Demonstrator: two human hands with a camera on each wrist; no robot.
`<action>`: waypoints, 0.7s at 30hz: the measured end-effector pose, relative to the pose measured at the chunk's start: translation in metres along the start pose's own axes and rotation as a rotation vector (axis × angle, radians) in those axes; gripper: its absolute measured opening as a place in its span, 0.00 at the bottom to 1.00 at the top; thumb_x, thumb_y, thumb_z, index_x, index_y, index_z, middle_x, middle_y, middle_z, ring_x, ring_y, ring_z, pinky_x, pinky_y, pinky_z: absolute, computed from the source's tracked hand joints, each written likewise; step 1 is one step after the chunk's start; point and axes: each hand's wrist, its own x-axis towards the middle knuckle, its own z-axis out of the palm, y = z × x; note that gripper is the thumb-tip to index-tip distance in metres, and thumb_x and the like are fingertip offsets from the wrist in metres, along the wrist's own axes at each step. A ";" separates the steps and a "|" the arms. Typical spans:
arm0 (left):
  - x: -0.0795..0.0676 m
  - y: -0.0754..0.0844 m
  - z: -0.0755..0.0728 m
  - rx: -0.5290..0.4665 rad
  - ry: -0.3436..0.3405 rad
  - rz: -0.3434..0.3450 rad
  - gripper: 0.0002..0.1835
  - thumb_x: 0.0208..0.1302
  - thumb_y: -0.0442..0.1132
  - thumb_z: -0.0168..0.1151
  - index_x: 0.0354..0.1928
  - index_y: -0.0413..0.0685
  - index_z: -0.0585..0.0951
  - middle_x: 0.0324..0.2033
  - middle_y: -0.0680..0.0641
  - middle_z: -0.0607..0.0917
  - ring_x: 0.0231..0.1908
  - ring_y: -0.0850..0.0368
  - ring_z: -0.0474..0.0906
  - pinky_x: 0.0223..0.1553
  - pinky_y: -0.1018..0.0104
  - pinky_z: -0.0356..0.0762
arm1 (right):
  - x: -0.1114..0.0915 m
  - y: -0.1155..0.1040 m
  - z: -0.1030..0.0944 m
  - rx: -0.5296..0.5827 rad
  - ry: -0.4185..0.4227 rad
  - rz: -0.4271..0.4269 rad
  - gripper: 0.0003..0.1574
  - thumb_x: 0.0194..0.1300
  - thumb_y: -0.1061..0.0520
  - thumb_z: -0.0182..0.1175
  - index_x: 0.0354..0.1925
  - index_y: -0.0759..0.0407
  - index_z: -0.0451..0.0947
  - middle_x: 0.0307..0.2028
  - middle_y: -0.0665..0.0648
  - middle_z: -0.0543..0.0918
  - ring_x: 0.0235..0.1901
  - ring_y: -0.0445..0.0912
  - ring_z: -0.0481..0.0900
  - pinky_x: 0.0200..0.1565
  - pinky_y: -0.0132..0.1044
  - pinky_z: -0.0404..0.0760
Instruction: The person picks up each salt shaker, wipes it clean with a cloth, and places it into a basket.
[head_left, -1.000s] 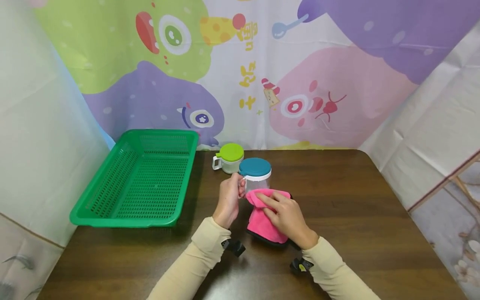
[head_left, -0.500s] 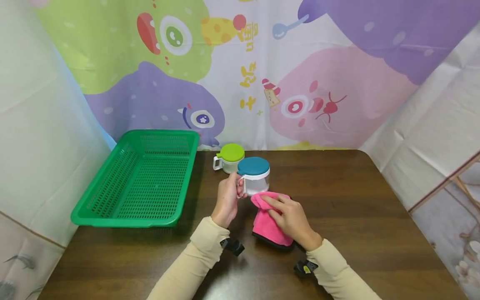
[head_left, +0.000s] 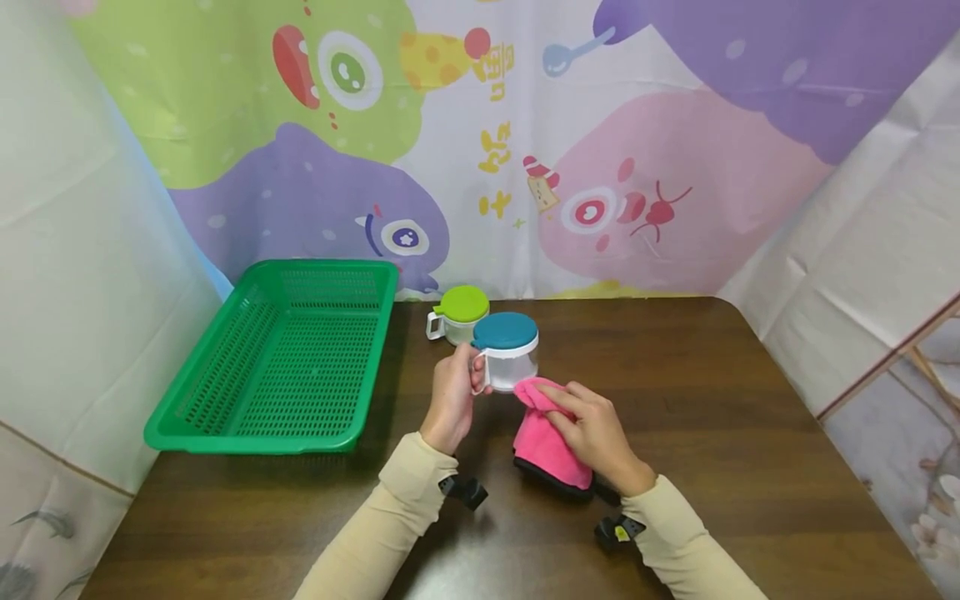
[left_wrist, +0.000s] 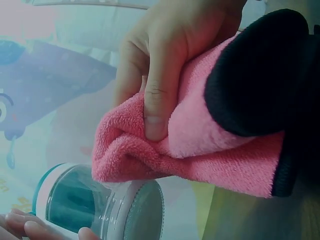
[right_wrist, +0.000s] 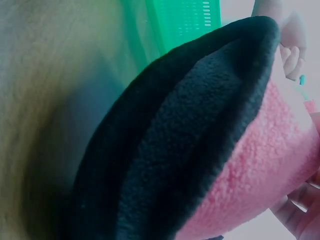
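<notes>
My left hand [head_left: 452, 393] grips the white handle of a clear jar with a blue lid [head_left: 506, 332], held upright near the middle of the table. Below and right of the jar, my right hand [head_left: 597, 429] pinches a folded pink cloth [head_left: 551, 450] with dark trim. In the left wrist view the thumb presses into the cloth [left_wrist: 135, 145], whose folded end is at the clear jar's side [left_wrist: 75, 197]; whether they touch I cannot tell. The right wrist view is mostly filled by the cloth's black edge and pink pile [right_wrist: 265, 165].
A second jar with a green lid [head_left: 463, 305] and white handle stands just behind the blue-lidded one. At the left lies a large green plastic basket [head_left: 363, 367]. The brown wooden table [head_left: 697, 400] meets a cartoon-printed curtain [head_left: 480, 250] at the back.
My right hand has drawn slightly right with the pink cloth, uncovering the jar's lower side. The blue-lidded jar and my left hand have shifted a little left.
</notes>
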 end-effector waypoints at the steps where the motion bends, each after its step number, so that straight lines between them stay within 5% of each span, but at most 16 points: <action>1: 0.000 0.000 0.000 -0.003 0.000 0.000 0.15 0.63 0.37 0.43 0.17 0.46 0.67 0.12 0.54 0.64 0.17 0.61 0.60 0.22 0.69 0.67 | 0.000 0.000 -0.001 0.001 0.000 0.010 0.26 0.52 0.65 0.70 0.52 0.59 0.82 0.27 0.53 0.78 0.23 0.37 0.65 0.22 0.26 0.69; 21: 0.002 -0.004 -0.002 0.012 0.006 0.002 0.14 0.62 0.36 0.44 0.17 0.45 0.68 0.12 0.54 0.64 0.17 0.60 0.59 0.22 0.69 0.67 | 0.020 -0.005 -0.015 0.080 0.174 -0.068 0.27 0.49 0.70 0.70 0.51 0.61 0.83 0.22 0.51 0.75 0.21 0.35 0.61 0.22 0.21 0.60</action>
